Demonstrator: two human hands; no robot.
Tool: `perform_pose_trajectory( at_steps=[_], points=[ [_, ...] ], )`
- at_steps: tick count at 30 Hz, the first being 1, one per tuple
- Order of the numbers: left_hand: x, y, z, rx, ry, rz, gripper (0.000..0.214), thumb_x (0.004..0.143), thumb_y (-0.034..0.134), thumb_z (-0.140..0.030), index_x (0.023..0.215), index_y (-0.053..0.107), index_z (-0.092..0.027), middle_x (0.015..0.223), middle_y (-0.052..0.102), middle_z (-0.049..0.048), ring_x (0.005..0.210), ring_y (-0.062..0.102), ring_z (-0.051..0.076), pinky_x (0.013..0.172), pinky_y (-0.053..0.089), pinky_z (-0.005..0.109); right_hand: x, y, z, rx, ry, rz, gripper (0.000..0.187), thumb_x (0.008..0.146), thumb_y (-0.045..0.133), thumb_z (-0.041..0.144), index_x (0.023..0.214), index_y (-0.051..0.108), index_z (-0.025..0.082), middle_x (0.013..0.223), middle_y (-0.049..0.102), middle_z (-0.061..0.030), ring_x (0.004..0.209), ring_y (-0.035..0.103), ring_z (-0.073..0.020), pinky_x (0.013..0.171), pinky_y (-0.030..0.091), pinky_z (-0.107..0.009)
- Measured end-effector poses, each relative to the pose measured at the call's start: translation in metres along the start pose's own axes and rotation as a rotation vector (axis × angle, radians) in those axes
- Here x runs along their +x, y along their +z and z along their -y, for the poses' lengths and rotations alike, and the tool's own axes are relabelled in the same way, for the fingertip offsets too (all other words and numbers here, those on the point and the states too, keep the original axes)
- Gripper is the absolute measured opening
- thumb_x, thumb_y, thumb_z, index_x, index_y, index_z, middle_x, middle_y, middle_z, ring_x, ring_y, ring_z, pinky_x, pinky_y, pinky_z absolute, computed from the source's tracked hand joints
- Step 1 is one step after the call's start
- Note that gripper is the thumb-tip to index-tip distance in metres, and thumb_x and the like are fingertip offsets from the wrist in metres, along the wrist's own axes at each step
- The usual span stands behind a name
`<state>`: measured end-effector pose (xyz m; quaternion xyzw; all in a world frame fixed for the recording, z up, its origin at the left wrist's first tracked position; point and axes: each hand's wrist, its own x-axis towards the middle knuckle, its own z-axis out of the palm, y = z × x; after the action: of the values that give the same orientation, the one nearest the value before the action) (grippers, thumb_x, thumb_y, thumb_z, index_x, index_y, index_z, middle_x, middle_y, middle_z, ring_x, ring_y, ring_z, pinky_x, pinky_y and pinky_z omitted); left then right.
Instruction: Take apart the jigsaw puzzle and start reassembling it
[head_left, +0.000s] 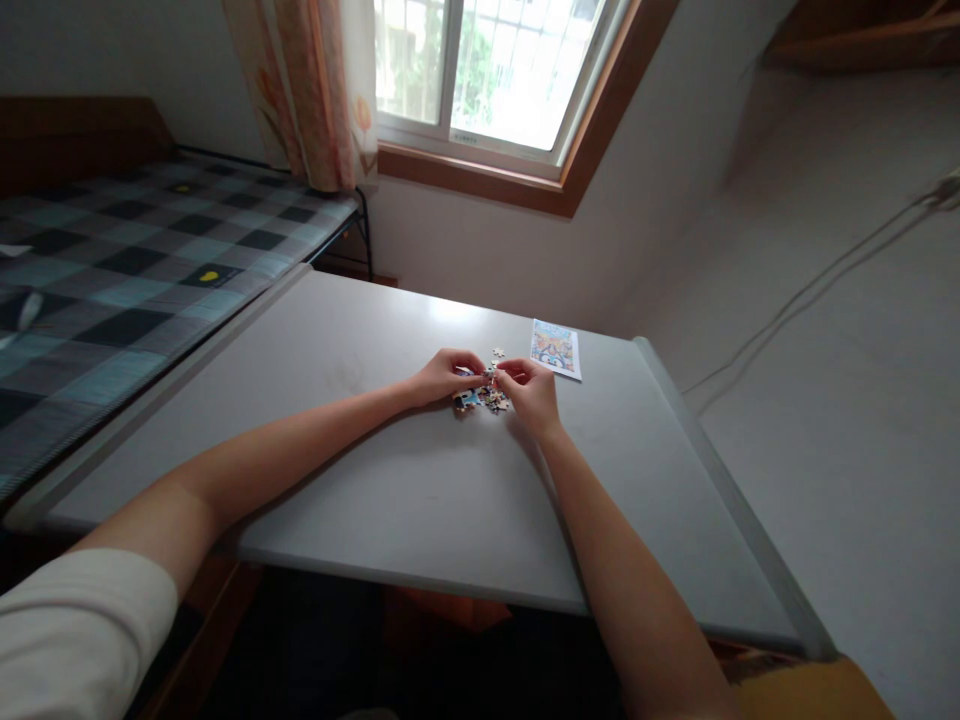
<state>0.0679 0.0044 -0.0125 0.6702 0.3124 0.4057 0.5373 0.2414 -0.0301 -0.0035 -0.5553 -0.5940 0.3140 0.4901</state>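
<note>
Both my hands (442, 376) (534, 393) are closed over a small heap of jigsaw pieces (484, 401) on the grey table (375, 490).

Head view: my left hand is curled just left of the heap and my right hand just right of it. The fingertips of both meet above the heap's far edge, pinched on pieces there. These are too small for me to tell whether it is one piece or two. A loose piece (497, 352) lies just beyond the heap. A printed picture card (556, 348) lies flat beyond the heap and to its right, near but not touching. A bed with a checked cover (112, 270) stands well to the left of the heap. A window (495, 70) and a curtain (315, 90) are far beyond it.
</note>
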Motion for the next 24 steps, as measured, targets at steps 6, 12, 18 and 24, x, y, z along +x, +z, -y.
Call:
perform_pose_trajectory(
  at_steps=[6, 12, 18, 24],
  points=[
    [0.0002, 0.0003, 0.003, -0.003, 0.009, -0.032, 0.045, 0.061, 0.079, -0.05, 0.077, 0.067, -0.01, 0.076, 0.067, 0.0039, 0.072, 0.06, 0.013, 0.071, 0.05, 0.028, 0.0008, 0.001, 0.0021, 0.159, 0.068, -0.007, 0.027, 0.063, 0.072, 0.039, 0.076, 0.068, 0.015, 0.065, 0.067, -0.0032, 0.056, 0.061, -0.0152, 0.052, 0.049, -0.028],
    [-0.0003, -0.0022, 0.0071, -0.114, -0.02, -0.064, 0.048, 0.063, 0.079, -0.047, 0.091, 0.067, -0.011, 0.083, 0.068, 0.005, 0.075, 0.063, 0.014, 0.071, 0.051, 0.028, 0.0001, 0.0003, 0.0055, 0.328, 0.136, 0.0, 0.037, 0.058, 0.078, 0.043, 0.082, 0.07, 0.016, 0.071, 0.069, -0.0025, 0.061, 0.062, -0.0134, 0.059, 0.052, -0.028],
    [0.001, -0.0036, 0.008, -0.166, -0.043, -0.029, 0.043, 0.067, 0.076, -0.045, 0.092, 0.07, -0.011, 0.084, 0.07, 0.0041, 0.076, 0.062, 0.014, 0.073, 0.048, 0.027, 0.0024, -0.0028, 0.0057, 0.468, 0.162, -0.022, 0.037, 0.056, 0.08, 0.042, 0.081, 0.068, 0.018, 0.07, 0.07, -0.002, 0.062, 0.062, -0.0121, 0.056, 0.048, -0.023],
    [0.0017, -0.0055, 0.0067, -0.087, -0.036, -0.016, 0.036, 0.065, 0.076, -0.041, 0.082, 0.069, -0.01, 0.076, 0.067, 0.0028, 0.071, 0.059, 0.013, 0.068, 0.046, 0.025, 0.0015, -0.0025, 0.0089, 0.556, 0.211, -0.022, 0.038, 0.051, 0.084, 0.04, 0.075, 0.063, 0.019, 0.069, 0.069, -0.0011, 0.062, 0.063, -0.0123, 0.059, 0.052, -0.025]
  ],
)
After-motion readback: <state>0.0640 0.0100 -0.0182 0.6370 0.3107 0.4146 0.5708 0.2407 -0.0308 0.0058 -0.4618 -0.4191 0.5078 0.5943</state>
